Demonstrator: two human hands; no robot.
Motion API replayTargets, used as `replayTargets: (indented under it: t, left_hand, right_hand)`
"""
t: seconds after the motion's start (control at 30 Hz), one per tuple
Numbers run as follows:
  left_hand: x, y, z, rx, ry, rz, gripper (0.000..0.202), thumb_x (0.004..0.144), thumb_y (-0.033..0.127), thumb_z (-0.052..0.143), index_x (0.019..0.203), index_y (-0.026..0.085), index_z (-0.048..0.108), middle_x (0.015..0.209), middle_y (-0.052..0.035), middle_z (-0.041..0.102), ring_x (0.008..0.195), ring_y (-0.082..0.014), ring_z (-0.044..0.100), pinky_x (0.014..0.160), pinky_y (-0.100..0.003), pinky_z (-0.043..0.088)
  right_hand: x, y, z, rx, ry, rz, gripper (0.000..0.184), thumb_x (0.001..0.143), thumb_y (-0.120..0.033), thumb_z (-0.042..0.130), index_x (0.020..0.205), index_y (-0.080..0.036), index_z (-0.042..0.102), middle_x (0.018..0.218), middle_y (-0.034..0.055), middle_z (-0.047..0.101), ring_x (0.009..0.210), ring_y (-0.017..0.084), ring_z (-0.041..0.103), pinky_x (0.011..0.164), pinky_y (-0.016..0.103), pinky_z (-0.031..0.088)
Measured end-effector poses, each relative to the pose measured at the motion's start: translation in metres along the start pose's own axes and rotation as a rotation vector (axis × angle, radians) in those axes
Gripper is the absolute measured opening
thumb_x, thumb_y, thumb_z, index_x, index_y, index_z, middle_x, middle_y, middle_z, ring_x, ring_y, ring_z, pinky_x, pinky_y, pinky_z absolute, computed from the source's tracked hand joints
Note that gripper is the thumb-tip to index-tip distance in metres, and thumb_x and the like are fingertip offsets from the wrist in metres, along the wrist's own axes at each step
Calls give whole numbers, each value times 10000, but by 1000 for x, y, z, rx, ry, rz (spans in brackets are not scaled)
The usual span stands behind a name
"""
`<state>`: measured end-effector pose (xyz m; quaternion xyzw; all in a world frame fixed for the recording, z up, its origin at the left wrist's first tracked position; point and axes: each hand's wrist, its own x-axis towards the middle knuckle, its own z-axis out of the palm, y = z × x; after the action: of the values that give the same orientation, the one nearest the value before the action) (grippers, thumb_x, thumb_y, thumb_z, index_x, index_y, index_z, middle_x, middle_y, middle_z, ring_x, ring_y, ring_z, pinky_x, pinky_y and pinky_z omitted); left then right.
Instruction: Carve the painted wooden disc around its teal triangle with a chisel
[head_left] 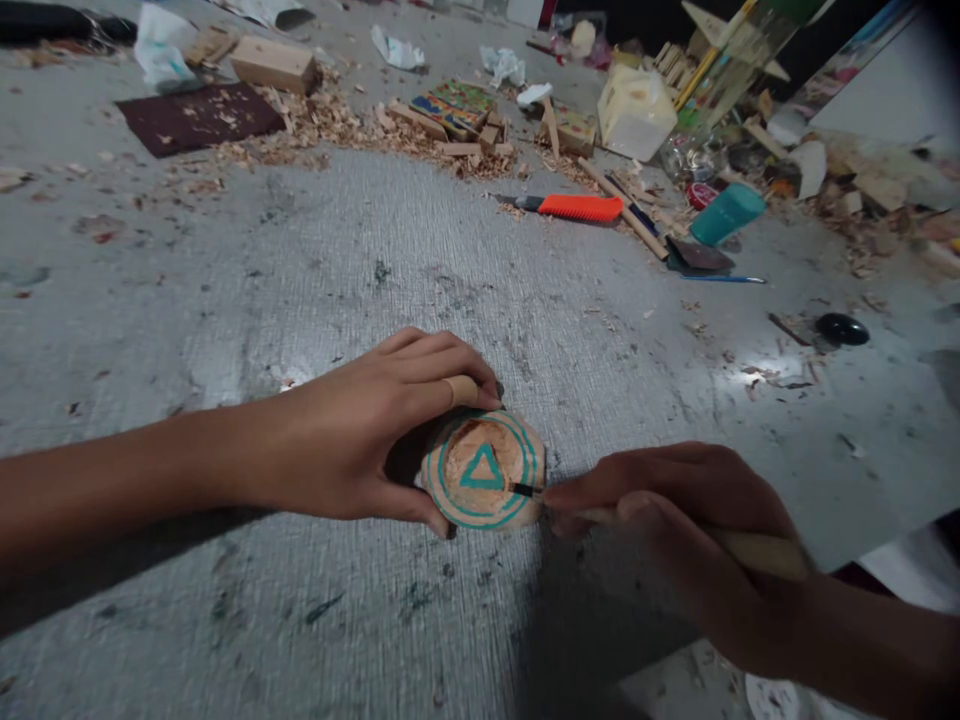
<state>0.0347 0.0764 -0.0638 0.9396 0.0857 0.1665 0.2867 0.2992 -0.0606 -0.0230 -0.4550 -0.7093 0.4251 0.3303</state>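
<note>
Bare wood disc [484, 470] w/ matt teal paint; wooden brush handle [750, 548]; rough grey textured mat [375, 280]; glossy orange plastic comb [581, 207].

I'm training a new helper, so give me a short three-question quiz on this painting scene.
1. True or false: the left hand grips the wooden disc.
2. What does the right hand hold? A) brush B) orange comb C) teal cup
3. Fill in: the shape painted at the disc's middle is a teal ____.

Key: 1 true. 2 A; the orange comb and teal cup lie far off on the table. 3 triangle.
</note>
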Motion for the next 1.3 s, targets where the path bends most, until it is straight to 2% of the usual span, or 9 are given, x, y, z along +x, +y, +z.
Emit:
replayTargets:
  t: [0.1, 0.2, 0.4, 0.57, 0.73, 0.87, 1.13, 1.23, 1.3]
  left_hand:
    - [0, 2, 1, 36, 20, -13, 665, 806, 567, 865, 1245, 166, 567, 1266, -130, 653, 1160, -318, 607, 989, -433, 386]
    - [0, 3, 1, 39, 34, -14, 671, 777, 578, 876, 1206, 168, 564, 1236, -123, 657, 1132, -318, 606, 979, -442, 377]
    - [0, 3, 2, 7, 40, -3, 603, 821, 553, 856, 1190, 180, 559, 1222, -108, 656, 1122, -294, 600, 964, -421, 376]
    - [0, 2, 1, -4, 48, 9, 593, 841, 562, 844, 1184, 172, 557, 1221, -118, 661, 1126, -292, 608, 953, -404, 380]
    - [0, 2, 2, 23, 43, 10, 622, 847, 582, 835, 1216, 167, 554, 1236, -122, 659, 1136, -291, 610, 958, -404, 385]
    - [1, 2, 2, 31, 37, -3, 634, 846, 622, 820, 1217, 182, 555, 1240, -122, 666, 1135, -295, 612, 952, -407, 387]
    - [1, 1, 3, 37, 38, 6, 636, 847, 649, 804, 1214, 197, 548, 1230, -117, 673, 1117, -286, 618, 948, -407, 383]
    - [0, 0, 4, 25, 51, 14, 642, 839, 646, 813, 1214, 198, 548, 1229, -112, 671, 1121, -286, 616, 954, -409, 383]
    - [-1, 0, 4, 14, 49, 15, 628, 845, 630, 816, 1208, 196, 546, 1235, -112, 667, 1125, -286, 614, 957, -410, 384]
  right_hand:
    - [1, -5, -3, -127, -59, -66, 221, 1054, -257, 527, 1172, -234, 713, 805, -3, 755, 669, 141, 716, 606, 270, 547]
    - [7, -12, -5, -340, -144, -213, 306, 959, -106, 483, 1222, -179, 623, 721, -13, 699, 557, 142, 653, 528, 287, 529]
    - [6, -6, 9, -615, -100, -423, 268, 918, -58, 472, 1143, -176, 560, 808, 30, 788, 631, 164, 728, 581, 295, 615]
    - [-8, -1, 25, -623, 38, -398, 357, 920, -40, 441, 1238, -158, 554, 840, 45, 803, 640, 182, 734, 543, 321, 623]
    - [-13, -2, 26, -627, 50, -343, 324, 969, -59, 491, 1266, -173, 550, 858, 30, 797, 728, 178, 763, 629, 292, 651]
    - [-12, -1, 23, -541, 107, -259, 307, 992, -93, 486, 1252, -237, 560, 787, -7, 768, 649, 176, 739, 503, 297, 590]
    - [8, -6, 3, -621, -135, -407, 273, 930, -61, 517, 1132, -221, 608, 740, -5, 713, 567, 166, 613, 510, 338, 480]
    - [10, -3, -1, -639, -201, -392, 176, 938, -105, 533, 1040, -207, 635, 683, -17, 629, 541, 174, 527, 480, 360, 385]
    - [9, -1, 1, -623, -204, -390, 171, 941, -97, 526, 1020, -202, 635, 695, -10, 639, 553, 173, 537, 489, 356, 405]
